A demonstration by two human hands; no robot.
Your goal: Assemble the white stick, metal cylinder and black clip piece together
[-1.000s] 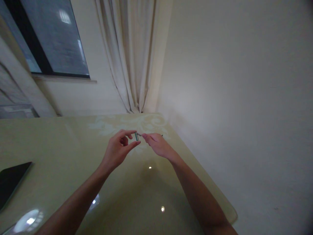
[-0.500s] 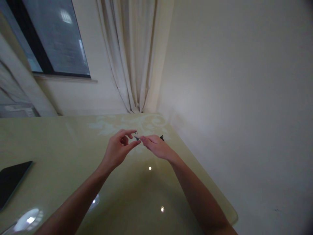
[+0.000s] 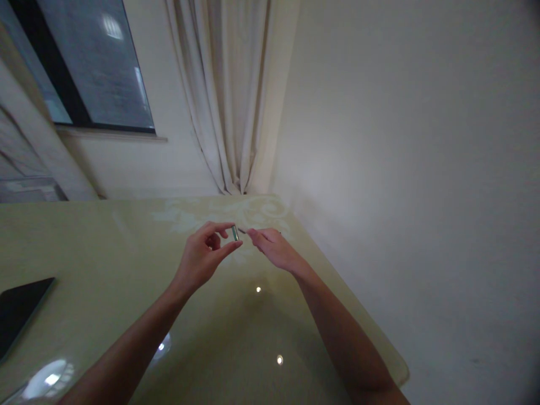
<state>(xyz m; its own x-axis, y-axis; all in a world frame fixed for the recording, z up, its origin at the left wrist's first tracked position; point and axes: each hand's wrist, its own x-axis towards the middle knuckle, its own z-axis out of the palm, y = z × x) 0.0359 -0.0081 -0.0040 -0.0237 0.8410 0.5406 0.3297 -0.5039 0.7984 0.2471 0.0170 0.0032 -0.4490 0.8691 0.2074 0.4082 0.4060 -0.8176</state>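
Between the thumb and index fingertip of my left hand (image 3: 206, 250) is a small flat greenish piece with a shiny edge (image 3: 235, 233), held at its two ends; its kind is too small to tell. My right hand (image 3: 274, 247) is closed on a thin dark pointed tool (image 3: 242, 230), whose tip sticks out toward the green piece with a narrow gap between them. Most of that tool is hidden in the fingers. Both hands are above the table, near its far right part.
The glossy yellow-green table (image 3: 126, 253) reflects several lamps. A flat dark slab-like object (image 3: 23, 309) lies at its left edge. A wall (image 3: 400, 197) runs along the right side, and a curtain (image 3: 228, 101) hangs behind the table beside a window (image 3: 101, 62).
My right hand has drawn slightly right, away from the left hand, so the tool's tip stands apart from the green piece. The piece's green face now shows more. My left hand stays nearly still.
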